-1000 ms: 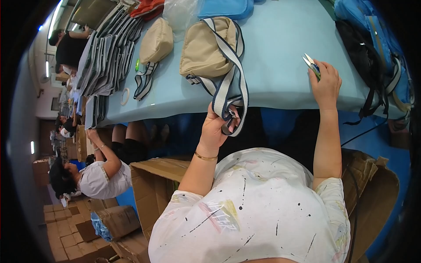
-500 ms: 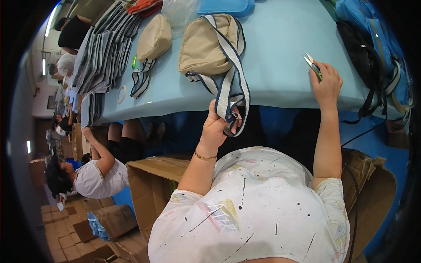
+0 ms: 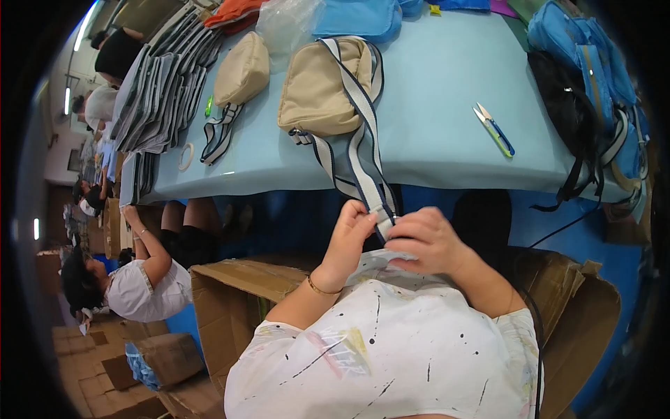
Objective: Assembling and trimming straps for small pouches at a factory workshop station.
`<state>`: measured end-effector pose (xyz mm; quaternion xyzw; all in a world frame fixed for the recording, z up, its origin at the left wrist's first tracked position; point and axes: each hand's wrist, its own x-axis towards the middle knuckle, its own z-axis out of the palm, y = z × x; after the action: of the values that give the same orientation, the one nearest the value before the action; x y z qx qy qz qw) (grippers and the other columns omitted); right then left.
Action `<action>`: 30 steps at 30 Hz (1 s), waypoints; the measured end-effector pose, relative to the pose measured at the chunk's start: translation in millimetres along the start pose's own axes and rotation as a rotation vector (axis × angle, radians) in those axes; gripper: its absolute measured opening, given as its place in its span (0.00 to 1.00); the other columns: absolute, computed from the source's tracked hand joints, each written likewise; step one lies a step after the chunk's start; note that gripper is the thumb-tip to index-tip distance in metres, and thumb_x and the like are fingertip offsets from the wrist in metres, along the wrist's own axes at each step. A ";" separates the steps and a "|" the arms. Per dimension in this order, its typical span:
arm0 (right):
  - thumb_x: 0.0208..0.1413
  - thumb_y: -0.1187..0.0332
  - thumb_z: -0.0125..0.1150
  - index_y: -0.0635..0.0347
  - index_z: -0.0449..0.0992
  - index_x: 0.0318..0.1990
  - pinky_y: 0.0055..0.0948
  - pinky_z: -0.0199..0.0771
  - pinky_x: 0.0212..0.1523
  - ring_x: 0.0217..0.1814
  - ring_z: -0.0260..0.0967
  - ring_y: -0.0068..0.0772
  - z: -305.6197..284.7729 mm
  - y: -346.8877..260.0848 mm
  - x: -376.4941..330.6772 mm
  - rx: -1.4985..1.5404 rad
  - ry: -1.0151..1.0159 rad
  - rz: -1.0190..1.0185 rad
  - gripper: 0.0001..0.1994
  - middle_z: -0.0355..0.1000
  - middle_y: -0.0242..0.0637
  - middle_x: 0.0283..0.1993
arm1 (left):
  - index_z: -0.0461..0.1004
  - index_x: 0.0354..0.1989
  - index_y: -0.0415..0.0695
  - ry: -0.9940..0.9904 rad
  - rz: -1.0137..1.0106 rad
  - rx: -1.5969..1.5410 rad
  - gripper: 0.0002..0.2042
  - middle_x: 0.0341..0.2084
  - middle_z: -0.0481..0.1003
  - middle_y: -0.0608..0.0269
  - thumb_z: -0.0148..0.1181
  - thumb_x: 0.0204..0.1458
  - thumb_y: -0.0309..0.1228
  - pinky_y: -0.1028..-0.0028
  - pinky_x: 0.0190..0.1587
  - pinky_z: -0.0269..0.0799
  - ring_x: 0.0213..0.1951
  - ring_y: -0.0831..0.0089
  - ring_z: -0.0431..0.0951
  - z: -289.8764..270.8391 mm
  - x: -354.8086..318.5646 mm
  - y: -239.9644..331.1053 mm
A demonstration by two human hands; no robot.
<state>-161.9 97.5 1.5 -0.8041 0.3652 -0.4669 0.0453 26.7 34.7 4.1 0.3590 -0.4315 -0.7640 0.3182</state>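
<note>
A beige shoulder bag (image 3: pixel 307 94) lies on the table, its white and navy webbing strap (image 3: pixel 364 167) hanging over the near edge toward me. My left hand (image 3: pixel 351 236) pinches the strap near its lower end, thumb on top. From the other side, my right hand (image 3: pixel 431 241) grips the strap's edge with thumb and forefinger, the other fingers curled loosely and a little blurred. The very end of the strap is hidden between my hands. Thread snips (image 3: pixel 494 131) with a blue and green handle rest on the table to the right, blades apart, touched by neither hand.
Left of the bag sit a smaller beige bag (image 3: pixel 242 70), a tape ring (image 3: pixel 185 156) and a tall stack of grey pieces (image 3: pixel 157 98). Blue and black bags (image 3: pixel 569 91) crowd the right edge. Cardboard boxes (image 3: pixel 230 293) flank me; a co-worker (image 3: pixel 150 283) sits at left.
My right hand has put the snips down on the table and come over to the strap. My left hand has drawn the strap closer to my body.
</note>
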 end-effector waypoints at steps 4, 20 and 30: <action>0.32 0.72 0.72 0.51 0.71 0.39 0.30 0.67 0.38 0.39 0.67 0.35 21.6 7.2 -26.4 -0.020 0.207 0.096 0.22 0.67 0.32 0.41 | 0.56 0.48 0.38 -0.308 0.073 -0.005 0.12 0.48 0.68 0.55 0.46 0.58 0.23 0.76 0.51 0.63 0.48 0.77 0.68 13.2 -7.0 8.4; 0.34 0.85 0.52 0.59 0.74 0.37 0.33 0.70 0.44 0.43 0.73 0.39 -63.7 11.1 -21.8 -0.447 0.147 0.423 0.18 0.75 0.36 0.41 | 0.74 0.40 0.37 -0.251 0.439 0.801 0.09 0.32 0.78 0.57 0.61 0.50 0.24 0.74 0.40 0.73 0.35 0.70 0.78 30.7 19.0 44.7; 0.34 0.82 0.53 0.56 0.72 0.23 0.33 0.66 0.45 0.25 0.68 0.34 -69.6 -16.0 -21.9 -0.015 -0.315 0.457 0.09 0.71 0.31 0.22 | 0.72 0.46 0.41 0.111 0.995 1.591 0.22 0.48 0.71 0.52 0.51 0.37 0.19 0.58 0.53 0.63 0.51 0.51 0.69 -89.5 144.1 85.6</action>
<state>-214.3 141.6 31.3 -0.7640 0.5288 -0.3112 0.1998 37.6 -155.0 7.6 0.2815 -0.9149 -0.0026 0.2894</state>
